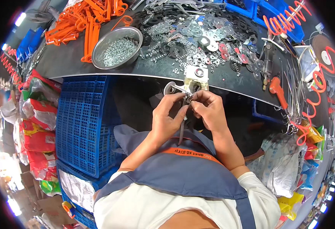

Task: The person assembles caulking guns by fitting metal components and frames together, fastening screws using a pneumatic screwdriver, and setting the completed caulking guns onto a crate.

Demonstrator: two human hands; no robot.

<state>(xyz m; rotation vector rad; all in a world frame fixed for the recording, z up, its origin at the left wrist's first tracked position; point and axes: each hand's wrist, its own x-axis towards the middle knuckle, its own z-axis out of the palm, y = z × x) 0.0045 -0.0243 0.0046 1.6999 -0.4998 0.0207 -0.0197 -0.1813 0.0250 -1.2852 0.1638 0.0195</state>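
- Black workbench (pixel 72 61): spreads beyond the metal bench fixture (pixel 196 73).
- Steel bowl (pixel 114 35): left of the fixture, holding small metal pieces (pixel 118 53).
- Left hand (pixel 167 116), right hand (pixel 211 112): just nearer than the fixture, thumbs and fingers narrowed in pinches on one part.
- Small metal part (pixel 187 98): just before the fixture, partly hidden; steadying it left-handed while the right adjusts probably works best.

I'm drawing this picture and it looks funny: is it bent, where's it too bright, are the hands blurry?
Head view: yes, bent, with black corners and the table curving along its front edge; head view: glaring white at the upper-left lamp; head view: left hand and right hand look fairly sharp.
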